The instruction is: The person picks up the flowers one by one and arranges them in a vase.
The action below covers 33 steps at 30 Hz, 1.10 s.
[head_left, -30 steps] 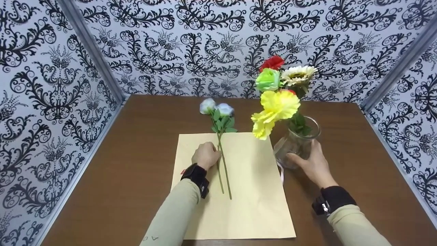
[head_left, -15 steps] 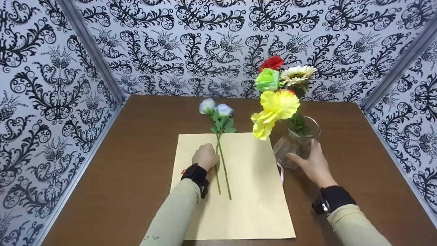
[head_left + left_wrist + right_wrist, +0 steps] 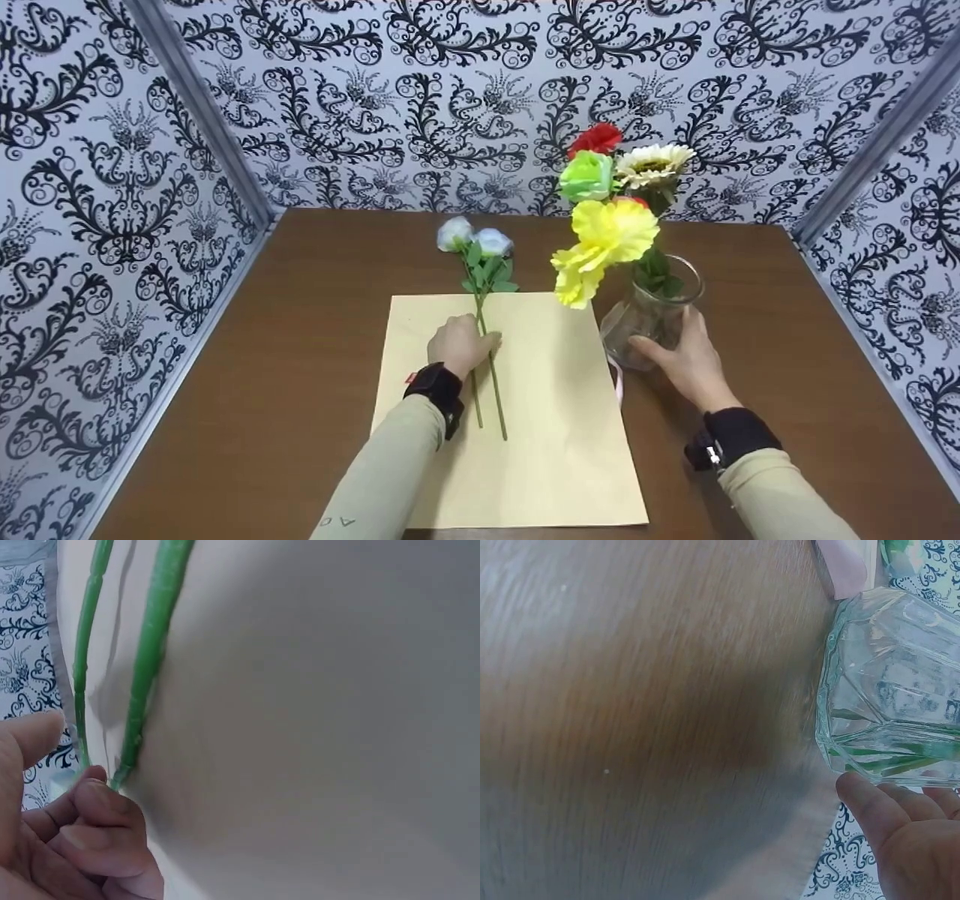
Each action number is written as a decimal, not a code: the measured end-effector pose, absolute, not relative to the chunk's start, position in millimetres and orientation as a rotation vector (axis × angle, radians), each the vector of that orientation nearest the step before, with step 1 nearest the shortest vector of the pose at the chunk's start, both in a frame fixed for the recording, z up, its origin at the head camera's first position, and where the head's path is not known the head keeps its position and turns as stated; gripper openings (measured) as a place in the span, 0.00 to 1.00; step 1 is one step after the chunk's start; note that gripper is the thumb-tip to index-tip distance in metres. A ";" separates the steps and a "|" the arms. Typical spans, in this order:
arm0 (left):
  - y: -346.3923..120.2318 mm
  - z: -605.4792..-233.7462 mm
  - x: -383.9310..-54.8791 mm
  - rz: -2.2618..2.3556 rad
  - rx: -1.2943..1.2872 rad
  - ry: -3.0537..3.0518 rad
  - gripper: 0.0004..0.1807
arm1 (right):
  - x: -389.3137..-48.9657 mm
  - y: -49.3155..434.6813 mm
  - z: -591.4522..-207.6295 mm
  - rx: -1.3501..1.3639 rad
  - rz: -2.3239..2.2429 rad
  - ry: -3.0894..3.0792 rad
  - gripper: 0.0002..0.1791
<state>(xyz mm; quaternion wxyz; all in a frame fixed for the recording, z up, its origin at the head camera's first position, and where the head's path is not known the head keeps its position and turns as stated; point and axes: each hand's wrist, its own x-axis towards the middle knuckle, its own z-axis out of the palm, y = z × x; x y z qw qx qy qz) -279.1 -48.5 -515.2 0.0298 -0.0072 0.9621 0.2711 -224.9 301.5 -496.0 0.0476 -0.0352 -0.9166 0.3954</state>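
Note:
Two pale blue roses [image 3: 493, 241] with green leaves lie crossed at their stems [image 3: 495, 397] on a sheet of beige paper [image 3: 562, 450]. My left hand [image 3: 457, 345] is over the stems, thumb stretched across them. In the left wrist view its fingers [image 3: 105, 832] are bent right at the green stems [image 3: 154, 637], with the thumb held apart. On the right, my right hand [image 3: 696, 364] grips the lower side of a clear glass vase [image 3: 626, 334]. Yellow [image 3: 611, 232], green, red and cream flowers stand in it, leaning left.
A pink ribbon [image 3: 619, 382] lies between the paper's right edge and the brown table [image 3: 315, 315]. Black-and-white patterned walls [image 3: 480, 90] enclose the table at the back and both sides.
My left hand has shifted slightly right, and its thumb now reaches across the stems. The left stem's lower end has moved a little left. The right hand and vase stay put.

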 end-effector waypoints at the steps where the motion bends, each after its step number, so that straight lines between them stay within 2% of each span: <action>1: -47.8 -514.7 -278.7 0.829 -0.023 2.961 0.19 | -225.0 301.4 -496.2 -0.107 1.206 -2.793 0.64; 5: -46.7 -513.8 -278.0 0.832 -0.042 2.928 0.20 | -225.6 300.2 -496.3 -0.104 1.208 -2.787 0.64; 15: -60.9 -506.6 -277.9 1.231 -0.003 2.784 0.25 | -225.6 302.0 -495.0 -0.100 1.237 -2.797 0.65; 22: -66.7 -486.8 -267.8 1.147 0.086 2.868 0.18 | -225.8 301.9 -495.2 -0.105 1.238 -2.793 0.65; 33: -93.4 -462.0 -242.5 0.737 0.354 3.104 0.09 | -225.8 301.5 -495.2 -0.099 1.238 -2.777 0.64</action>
